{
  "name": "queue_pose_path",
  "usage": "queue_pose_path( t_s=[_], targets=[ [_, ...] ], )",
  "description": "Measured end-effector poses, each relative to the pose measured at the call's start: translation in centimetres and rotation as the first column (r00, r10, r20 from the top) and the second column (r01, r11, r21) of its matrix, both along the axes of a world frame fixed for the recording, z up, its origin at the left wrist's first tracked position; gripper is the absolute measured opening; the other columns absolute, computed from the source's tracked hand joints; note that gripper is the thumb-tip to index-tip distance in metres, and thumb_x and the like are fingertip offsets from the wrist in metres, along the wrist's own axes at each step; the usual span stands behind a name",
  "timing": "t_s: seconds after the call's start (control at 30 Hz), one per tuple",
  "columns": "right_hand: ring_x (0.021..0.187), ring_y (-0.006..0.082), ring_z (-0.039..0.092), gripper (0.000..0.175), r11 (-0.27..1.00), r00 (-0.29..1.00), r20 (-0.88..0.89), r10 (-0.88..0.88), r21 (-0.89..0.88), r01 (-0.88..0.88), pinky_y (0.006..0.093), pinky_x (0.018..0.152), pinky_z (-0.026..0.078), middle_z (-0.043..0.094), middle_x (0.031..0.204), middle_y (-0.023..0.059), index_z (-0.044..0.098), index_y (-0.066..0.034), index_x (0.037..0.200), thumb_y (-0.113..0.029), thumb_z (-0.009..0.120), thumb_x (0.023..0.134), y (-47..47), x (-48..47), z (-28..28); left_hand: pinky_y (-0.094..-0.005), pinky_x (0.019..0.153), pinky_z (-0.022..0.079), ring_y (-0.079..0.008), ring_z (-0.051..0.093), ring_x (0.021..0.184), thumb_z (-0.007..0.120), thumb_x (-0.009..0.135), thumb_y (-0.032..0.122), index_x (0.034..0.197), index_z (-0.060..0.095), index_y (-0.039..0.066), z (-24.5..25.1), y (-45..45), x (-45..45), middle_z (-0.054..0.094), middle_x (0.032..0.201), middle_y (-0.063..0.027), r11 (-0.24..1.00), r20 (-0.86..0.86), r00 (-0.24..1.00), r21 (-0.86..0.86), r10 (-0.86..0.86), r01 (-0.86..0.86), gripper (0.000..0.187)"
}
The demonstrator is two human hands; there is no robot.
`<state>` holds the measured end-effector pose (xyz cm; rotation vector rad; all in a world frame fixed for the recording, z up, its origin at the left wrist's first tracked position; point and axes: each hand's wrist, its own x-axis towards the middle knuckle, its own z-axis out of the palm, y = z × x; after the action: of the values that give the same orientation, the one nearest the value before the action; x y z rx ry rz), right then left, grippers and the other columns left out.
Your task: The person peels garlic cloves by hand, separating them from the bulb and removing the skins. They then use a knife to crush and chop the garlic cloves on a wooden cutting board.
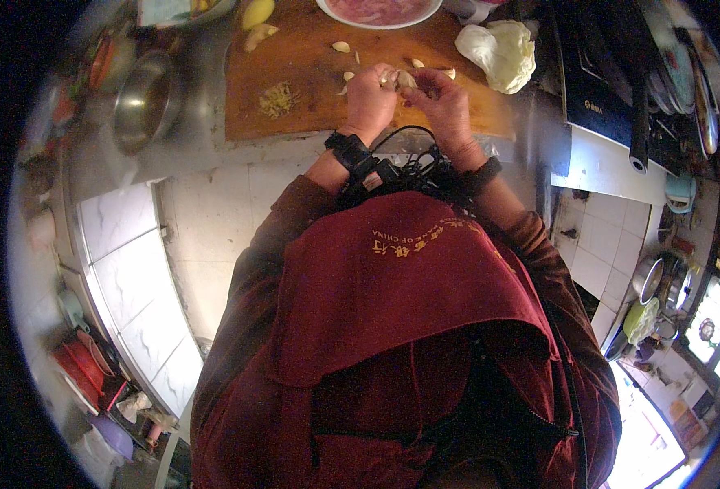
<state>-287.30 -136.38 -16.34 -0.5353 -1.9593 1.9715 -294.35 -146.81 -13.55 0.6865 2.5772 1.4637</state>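
Over a wooden cutting board [311,116], my left hand [371,101] is curled around pieces of garlic [388,78]. My right hand [444,105] meets it from the other side, thumb and fingers pinching a pale garlic piece [406,79]. Whether these are one bulb or separate cloves is hard to tell, as my fingers cover part of them. Loose garlic cloves lie beyond and beside my hands, among them one clove [340,46] farther back and another clove [418,63] near my right fingers. A small heap of pale yellow shreds [279,99] rests on the board's left part.
A white bowl of pinkish contents [384,13] stands at the board's back. A partial cabbage [499,56] sits back right, ginger-like root [260,36] back left. Left is a metal bowl [145,102]; right, a black cooktop [598,107] with a protruding pan handle [639,134]. Black cables [418,162] bunch between my wrists.
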Motion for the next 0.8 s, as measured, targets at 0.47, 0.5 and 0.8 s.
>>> queue_pose_path(
  t_s=[0.47, 0.5, 0.8],
  targets=[
    [0.067, 0.0133, 0.057, 0.015, 0.922, 0.972, 0.23, 0.039, -0.383, 0.053, 0.0247, 0.057, 0.048, 0.059, 0.08, 0.0066, 0.057, -0.0005, 0.095, -0.009, 0.056, 0.084, 3.0, 0.3, -4.1, -0.0251, 0.042, 0.031, -0.0115, 0.039, 0.045, 0.039, 0.087, 0.017, 0.078, 0.052, 0.003, -6.6, -3.0, -2.8, 0.049, 0.061, -0.0042, 0.642, 0.778, 0.35, 0.628, -0.522, -0.438, 0.021],
    [0.067, 0.0127, 0.057, 0.015, 0.931, 0.97, 0.242, 0.003, -0.356, 0.086, 0.0243, 0.056, 0.048, 0.06, 0.078, 0.0066, 0.057, 0.0, 0.094, -0.01, 0.057, 0.083, 3.2, 0.2, -4.5, -0.0253, 0.043, 0.031, -0.0117, 0.039, 0.045, 0.039, 0.087, 0.018, 0.078, 0.052, 0.003, -6.7, -3.5, -3.0, 0.049, 0.061, -0.0044, 0.658, 0.796, 0.338, 0.606, -0.502, -0.447, 0.022],
    [0.071, 0.0344, 0.059, 0.03, 0.676, 0.824, 0.287, -0.488, 0.722, 0.149, 0.0405, 0.065, 0.048, 0.062, 0.075, 0.0166, 0.059, -0.0043, 0.081, -0.031, 0.067, 0.07, 7.7, -1.2, -7.5, -0.0259, 0.059, 0.049, -0.0207, 0.058, 0.082, 0.049, 0.083, 0.014, 0.095, 0.054, -0.001, -6.7, -4.8, -3.4, 0.06, 0.089, -0.0139, 0.585, 0.698, 0.193, 0.694, -0.69, -0.419, 0.02]
  ],
)
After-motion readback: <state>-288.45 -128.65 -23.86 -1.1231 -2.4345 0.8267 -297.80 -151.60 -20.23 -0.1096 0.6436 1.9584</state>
